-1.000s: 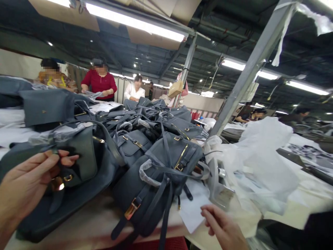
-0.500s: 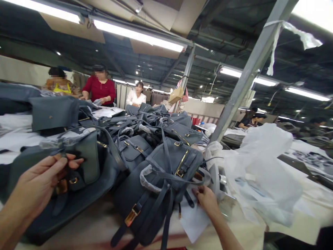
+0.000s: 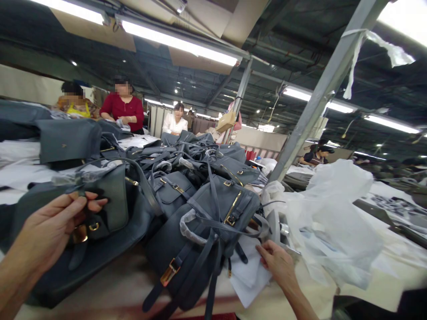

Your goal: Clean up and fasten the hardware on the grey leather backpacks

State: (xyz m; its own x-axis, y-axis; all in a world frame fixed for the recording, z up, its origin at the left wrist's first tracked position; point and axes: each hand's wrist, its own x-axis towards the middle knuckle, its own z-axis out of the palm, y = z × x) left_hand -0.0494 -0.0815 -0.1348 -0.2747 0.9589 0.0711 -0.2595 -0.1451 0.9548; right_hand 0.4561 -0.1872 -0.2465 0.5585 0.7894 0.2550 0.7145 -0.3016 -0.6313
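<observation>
At the left, my left hand [image 3: 58,226] pinches a dark strap near the handle of a dark grey backpack [image 3: 113,258]; a plastic wrap covers part of that handle. Gold buckles hang just below my fingers. A second dark grey backpack [image 3: 200,222] with gold zips and a wrapped handle lies in the middle, its straps trailing toward the table's front. To its right, my right hand [image 3: 275,260] has thumb and fingers closed on the edge of thin white sheets [image 3: 248,275], which lie partly under the backpack's side.
More grey bags [image 3: 187,151] are heaped behind. Translucent plastic [image 3: 336,222] covers the right side, beside a slanted metal post [image 3: 320,89]. A person in red [image 3: 122,109], a person in white [image 3: 175,122] and others work farther back.
My right hand has moved slightly right, and the white sheets now show more, with their edges spread apart. My left hand stays pinched on the strap.
</observation>
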